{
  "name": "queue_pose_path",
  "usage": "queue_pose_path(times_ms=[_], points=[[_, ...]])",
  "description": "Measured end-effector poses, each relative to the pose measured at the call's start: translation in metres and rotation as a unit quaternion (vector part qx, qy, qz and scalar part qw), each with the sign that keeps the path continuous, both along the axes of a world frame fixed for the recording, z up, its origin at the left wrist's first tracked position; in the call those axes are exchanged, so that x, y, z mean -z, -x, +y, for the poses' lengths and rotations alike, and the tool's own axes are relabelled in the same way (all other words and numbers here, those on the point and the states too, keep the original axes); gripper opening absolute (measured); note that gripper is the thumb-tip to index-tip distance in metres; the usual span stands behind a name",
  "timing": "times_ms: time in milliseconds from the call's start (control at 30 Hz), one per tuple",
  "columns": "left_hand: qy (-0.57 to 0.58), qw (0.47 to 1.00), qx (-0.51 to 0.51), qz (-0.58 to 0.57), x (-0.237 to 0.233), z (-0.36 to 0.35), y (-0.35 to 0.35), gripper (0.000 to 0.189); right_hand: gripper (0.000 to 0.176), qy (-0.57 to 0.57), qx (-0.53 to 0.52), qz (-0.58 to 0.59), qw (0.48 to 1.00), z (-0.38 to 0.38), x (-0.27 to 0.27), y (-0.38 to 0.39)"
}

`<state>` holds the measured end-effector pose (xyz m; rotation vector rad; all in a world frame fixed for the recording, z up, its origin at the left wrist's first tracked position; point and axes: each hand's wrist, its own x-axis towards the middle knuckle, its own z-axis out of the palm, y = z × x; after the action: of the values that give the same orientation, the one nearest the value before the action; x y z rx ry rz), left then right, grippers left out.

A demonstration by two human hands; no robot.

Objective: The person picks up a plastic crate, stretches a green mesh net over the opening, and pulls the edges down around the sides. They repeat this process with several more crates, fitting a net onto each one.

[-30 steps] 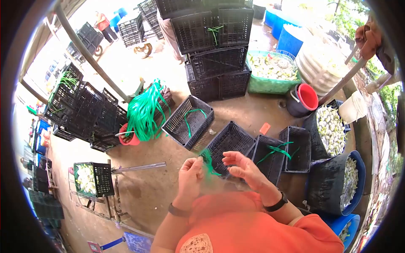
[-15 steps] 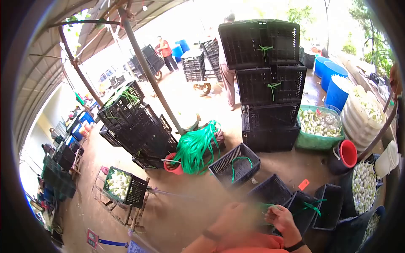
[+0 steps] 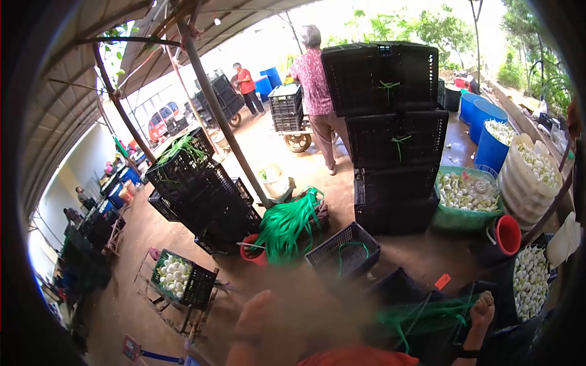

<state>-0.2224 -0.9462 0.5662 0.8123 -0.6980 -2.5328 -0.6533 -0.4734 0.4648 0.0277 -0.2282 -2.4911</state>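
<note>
My right hand (image 3: pixel 482 308) is closed in a fist at the lower right, around the end of a green plastic strap (image 3: pixel 421 317). Motion blurs the strap, which stretches leftward over black crates (image 3: pixel 397 287) into a hazy smudge on the view. Out to the lower left, my left hand (image 3: pixel 253 310) is raised and partly lost in that smudge. Its fingers are too smeared to show what, if anything, they hold. Ahead stands an open black crate (image 3: pixel 345 250) with a green strap in it. A bundle of green straps (image 3: pixel 287 222) lies beyond, by a red bucket (image 3: pixel 251 249).
Stacked black crates stand at centre (image 3: pixel 397 134) and left (image 3: pixel 207 195). A crate of pale vegetables (image 3: pixel 174 276) rests on a frame at left. At right are a green tub (image 3: pixel 467 194), a red-lined bucket (image 3: pixel 506 232) and blue barrels (image 3: pixel 488 116). Two people stand behind near a cart.
My hands have moved far apart, left hand leftward and right hand rightward, drawing out the green strap. The view has tilted slightly up, and a person in a patterned top shows more clearly.
</note>
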Motion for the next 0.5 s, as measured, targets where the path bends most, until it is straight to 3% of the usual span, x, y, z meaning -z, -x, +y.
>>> queue_pose_path(times_ms=[33, 67, 133, 200, 267, 300, 433, 500], points=[[-0.001, 0.997, -0.046, -0.054, 0.017, -0.001, 0.008, 0.013, 0.025, -0.005, -0.042, 0.019, 0.999, -0.004, 0.009, -0.001], [-0.001, 0.990, -0.091, -0.110, 0.033, -0.004, 0.017, 0.012, 0.026, -0.063, -0.040, -0.022, 0.997, -0.029, -0.016, -0.018], [0.082, 0.987, 0.058, -0.123, 0.057, -0.011, 0.031, 0.011, 0.029, -0.074, -0.081, -0.011, 0.994, -0.053, -0.015, -0.037], [0.133, 0.966, 0.188, -0.116, 0.041, 0.011, 0.062, 0.018, 0.023, -0.139, -0.078, 0.003, 0.987, -0.064, -0.002, -0.054], [-0.071, 0.943, 0.305, -0.112, 0.029, 0.002, 0.101, 0.011, 0.017, -0.231, -0.070, -0.094, 0.966, -0.069, 0.001, -0.065], [-0.030, 0.920, 0.350, -0.176, 0.027, -0.001, 0.115, 0.004, 0.016, -0.274, -0.063, -0.084, 0.956, -0.065, 0.016, -0.069], [-0.021, 0.884, 0.402, -0.238, 0.056, -0.048, 0.159, 0.005, 0.016, -0.432, 0.001, -0.145, 0.890, -0.069, 0.056, -0.090], [-0.010, 0.902, 0.360, -0.239, 0.078, -0.076, 0.196, 0.013, 0.017, -0.485, 0.031, -0.179, 0.855, -0.079, 0.067, -0.096]])
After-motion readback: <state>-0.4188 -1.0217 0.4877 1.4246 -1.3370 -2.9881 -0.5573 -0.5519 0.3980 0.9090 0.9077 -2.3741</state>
